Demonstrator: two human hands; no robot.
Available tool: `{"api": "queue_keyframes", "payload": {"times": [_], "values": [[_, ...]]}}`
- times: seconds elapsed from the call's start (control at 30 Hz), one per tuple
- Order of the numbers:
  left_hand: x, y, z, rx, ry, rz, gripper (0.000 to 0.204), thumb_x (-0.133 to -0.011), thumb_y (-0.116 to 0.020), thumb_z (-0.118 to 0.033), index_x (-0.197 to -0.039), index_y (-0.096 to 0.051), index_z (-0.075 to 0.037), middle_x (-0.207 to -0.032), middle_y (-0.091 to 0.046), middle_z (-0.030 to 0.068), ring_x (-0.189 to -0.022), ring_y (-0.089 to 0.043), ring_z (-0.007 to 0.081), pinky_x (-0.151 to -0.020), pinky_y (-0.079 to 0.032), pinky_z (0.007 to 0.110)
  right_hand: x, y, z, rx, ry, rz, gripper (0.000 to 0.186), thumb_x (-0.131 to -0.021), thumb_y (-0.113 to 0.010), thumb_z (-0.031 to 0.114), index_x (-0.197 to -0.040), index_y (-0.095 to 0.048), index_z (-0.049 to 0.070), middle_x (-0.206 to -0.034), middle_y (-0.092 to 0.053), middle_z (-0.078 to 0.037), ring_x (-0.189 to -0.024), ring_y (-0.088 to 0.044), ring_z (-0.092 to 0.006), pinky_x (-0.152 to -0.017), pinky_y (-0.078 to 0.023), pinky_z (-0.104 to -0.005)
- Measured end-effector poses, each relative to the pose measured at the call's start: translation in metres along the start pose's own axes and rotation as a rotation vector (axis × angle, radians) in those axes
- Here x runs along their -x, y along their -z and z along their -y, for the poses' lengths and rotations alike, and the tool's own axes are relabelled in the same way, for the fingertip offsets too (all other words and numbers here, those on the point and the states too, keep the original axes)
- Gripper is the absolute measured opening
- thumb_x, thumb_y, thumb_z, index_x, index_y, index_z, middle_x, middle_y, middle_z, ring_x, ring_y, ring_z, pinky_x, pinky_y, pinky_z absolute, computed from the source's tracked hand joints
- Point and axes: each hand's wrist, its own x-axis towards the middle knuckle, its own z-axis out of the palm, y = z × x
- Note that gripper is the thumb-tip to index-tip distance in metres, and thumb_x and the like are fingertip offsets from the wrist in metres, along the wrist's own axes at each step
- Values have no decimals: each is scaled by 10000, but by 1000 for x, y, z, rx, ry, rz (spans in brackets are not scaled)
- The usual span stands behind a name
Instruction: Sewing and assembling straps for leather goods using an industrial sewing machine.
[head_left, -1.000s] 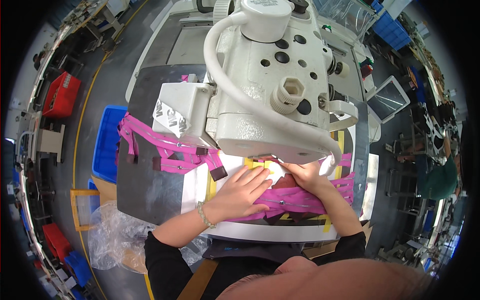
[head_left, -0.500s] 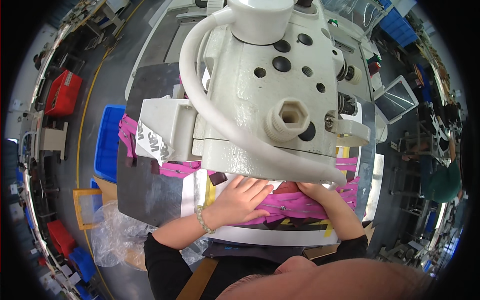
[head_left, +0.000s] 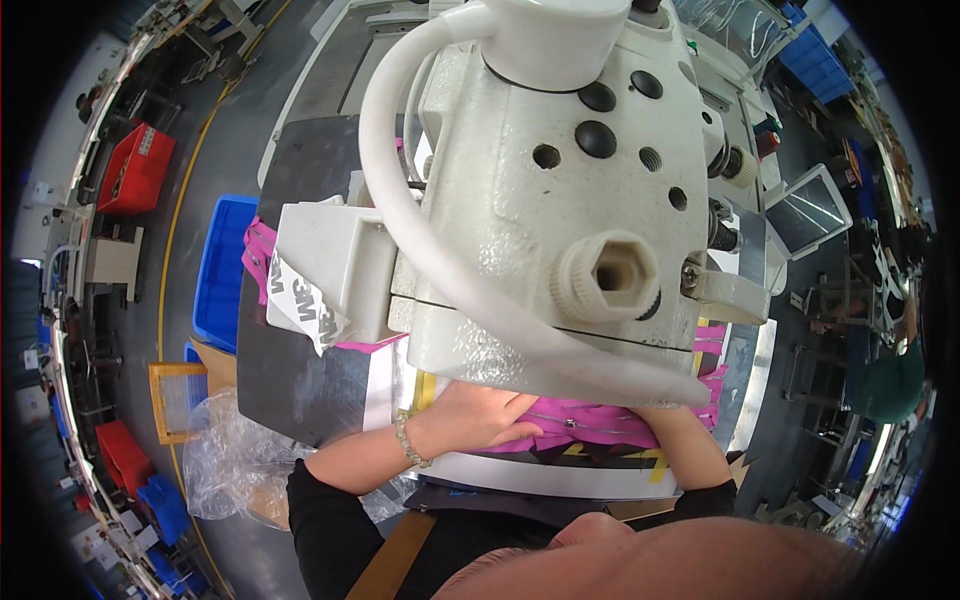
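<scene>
My left hand (head_left: 468, 416), with a beaded bracelet at the wrist, lies on the work with thumb stretched out to the right. Its thumb touches or nearly touches a bundle of magenta zippers (head_left: 605, 427) with metal teeth and a slider. The other fingertips disappear under the white head of an industrial machine, which looks like a sewing machine (head_left: 480, 240). Only the wrist side of my right hand (head_left: 662, 413) shows, at the right end of the zippers; its fingers are hidden beneath the same machine head.
A dark work plate (head_left: 300, 390) extends left. More magenta zipper tape (head_left: 258, 250) hangs at its left edge. Beyond stand a blue bin (head_left: 222, 280), crumpled clear plastic (head_left: 225, 460) and a yellow frame (head_left: 172, 400). A tablet-like screen (head_left: 810, 212) stands right.
The machine head looks larger and lower in the picture as the view shifts. It now covers more of both hands and hides the dark red piece that showed between them.
</scene>
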Motion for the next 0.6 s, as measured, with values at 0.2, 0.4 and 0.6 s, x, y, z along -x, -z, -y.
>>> {"api": "queue_keyframes", "payload": {"times": [0.2,0.4,0.6], "values": [[5,-7,0,77,22,41,476,-878,-595,-445,-1143,-610,-49,-944,-673,74,-729,-670,196,-548,-525,302,3,2,4,50,-3,15,230,-688,-618,97,-876,-672,-23,-1026,-660,-171,-1027,-633,-302,-863,-501,-393],[11,-8,-2,88,71,111,502,-894,-574,-449,-1203,-588,-53,-1041,-673,93,-782,-681,204,-565,-532,302,4,0,5,66,-6,17,237,-704,-603,98,-898,-684,-12,-1041,-665,-160,-1019,-637,-286,-853,-499,-361],[1,4,-1,42,15,56,529,-911,-558,-423,-1275,-545,-38,-1220,-600,156,-1024,-637,266,-815,-527,332,6,-1,2,47,-6,46,246,-683,-592,100,-882,-688,-7,-1038,-668,-147,-1003,-642,-276,-832,-505,-351]]}}
